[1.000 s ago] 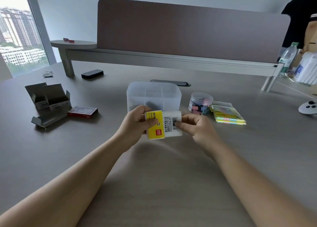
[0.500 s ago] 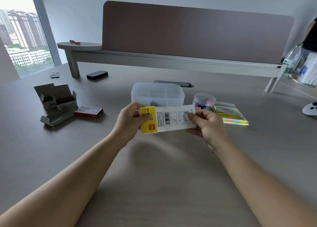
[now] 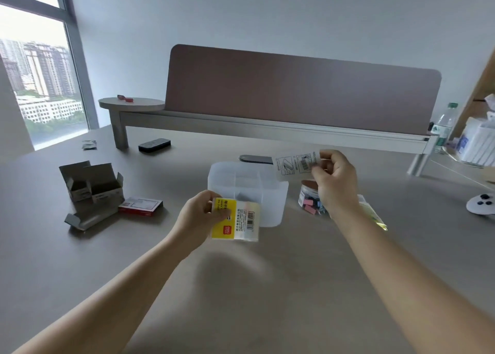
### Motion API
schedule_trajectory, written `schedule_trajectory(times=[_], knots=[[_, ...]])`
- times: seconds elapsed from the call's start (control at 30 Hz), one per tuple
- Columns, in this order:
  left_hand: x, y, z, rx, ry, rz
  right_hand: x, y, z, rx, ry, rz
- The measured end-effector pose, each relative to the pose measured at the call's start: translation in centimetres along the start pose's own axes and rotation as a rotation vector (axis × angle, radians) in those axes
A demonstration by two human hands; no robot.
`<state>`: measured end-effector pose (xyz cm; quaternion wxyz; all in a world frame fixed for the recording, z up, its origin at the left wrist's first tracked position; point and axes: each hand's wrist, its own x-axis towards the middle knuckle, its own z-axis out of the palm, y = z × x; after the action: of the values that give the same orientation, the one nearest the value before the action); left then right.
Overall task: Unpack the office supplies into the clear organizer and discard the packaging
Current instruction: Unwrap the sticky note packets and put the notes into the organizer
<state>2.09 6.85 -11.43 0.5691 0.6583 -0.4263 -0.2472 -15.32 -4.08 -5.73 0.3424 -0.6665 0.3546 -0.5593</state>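
Observation:
My left hand [image 3: 202, 214] pinches a yellow-and-white pack [image 3: 237, 221] with a barcode, held just in front of the clear organizer [image 3: 247, 190]. My right hand [image 3: 334, 177] is raised above and right of the organizer and pinches a clear printed wrapper [image 3: 296, 165] that has come off the pack. The organizer stands on the desk with dividers inside. A round clear tub of coloured clips [image 3: 310, 202] sits to its right, partly behind my right wrist. A flat yellow-green packet [image 3: 373, 214] lies past that wrist.
Opened grey cardboard boxes [image 3: 89, 190] and a red-and-white small box [image 3: 140, 206] lie left of the organizer. A black case [image 3: 154, 145] and a foil scrap [image 3: 89, 145] lie farther back. A white controller [image 3: 480, 205] sits right; a water bottle [image 3: 444, 126] stands beside the desk divider [image 3: 302, 99].
The two hands have pulled apart: the right hand lifted up and right with the clear wrapper, while the left hand kept the yellow pack low. The camera tilted upward.

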Motion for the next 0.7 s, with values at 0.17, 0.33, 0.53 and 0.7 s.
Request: schedule_trajectory(times=[0.17,0.33,0.53,0.7], knots=[[0.6,-0.3,-0.2,-0.033,-0.001,-0.017,1.8,0.2,1.6,-0.262,-0.172,-0.066],[0.7,-0.4,-0.4,-0.087,-0.014,-0.027,3.0,-0.2,2.2,-0.445,-0.276,-0.133],[0.7,-0.4,-0.5,-0.081,-0.035,-0.014,4.0,-0.8,2.6,-0.619,-0.358,-0.166],[0.8,-0.6,-0.7,-0.076,-0.055,-0.009,4.4,-1.3,3.0,-0.679,-0.399,-0.188]])
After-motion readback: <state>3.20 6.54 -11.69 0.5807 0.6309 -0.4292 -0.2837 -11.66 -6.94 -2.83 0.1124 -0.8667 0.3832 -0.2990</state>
